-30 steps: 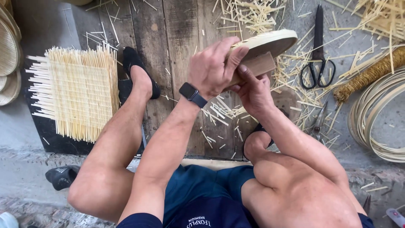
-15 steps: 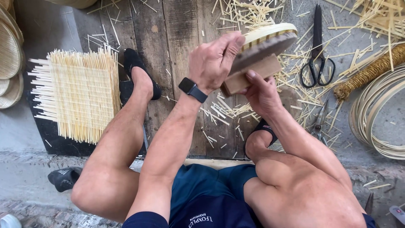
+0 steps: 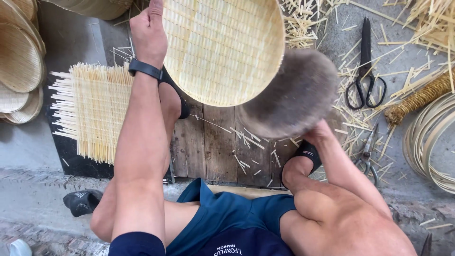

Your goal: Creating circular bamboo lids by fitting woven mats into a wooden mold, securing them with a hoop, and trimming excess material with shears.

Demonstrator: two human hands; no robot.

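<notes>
A round woven bamboo tray (image 3: 222, 50) is being held up at the top centre of the view, its pale inner weave turned toward the camera. Its left rim is being gripped by the left hand (image 3: 149, 31), which is wearing a black wristband (image 3: 146, 69). Just beside the tray's lower right edge, a round dark disc (image 3: 289, 95), blurred, is being held from below by the right hand (image 3: 318, 132); the fingers are hidden behind it, so the exact grip cannot be told. A flat woven bamboo mat (image 3: 95, 111) with loose ends is lying to the left on the wooden boards (image 3: 213, 147). Black scissors (image 3: 366, 71) are lying to the right among scattered bamboo slivers (image 3: 308, 21). Finished trays (image 3: 19, 66) are stacked at the far left.
</notes>
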